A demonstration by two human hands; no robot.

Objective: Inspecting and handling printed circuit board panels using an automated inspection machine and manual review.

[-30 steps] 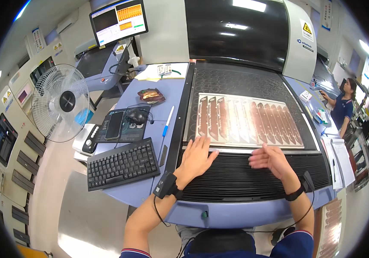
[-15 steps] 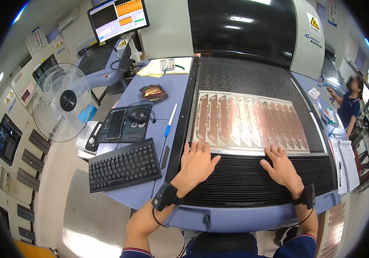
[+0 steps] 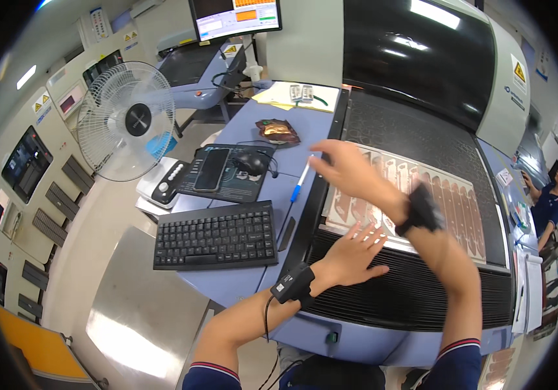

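The coppery panel [image 3: 451,201] lies on the black bed [image 3: 409,127], its far left corner and part of its middle hidden by the right hand [image 3: 355,174] and wristband [image 3: 422,209]. That hand is blurred, fingertips at the upper end of the pen [image 3: 296,192]; whether its grip is parted or closed on it cannot be told. The left hand [image 3: 349,260] lies flat, fingers apart, at the panel's near edge. The monitor's [image 3: 236,19] top is cut off; a co-worker [image 3: 548,205] merges into the dark rim.
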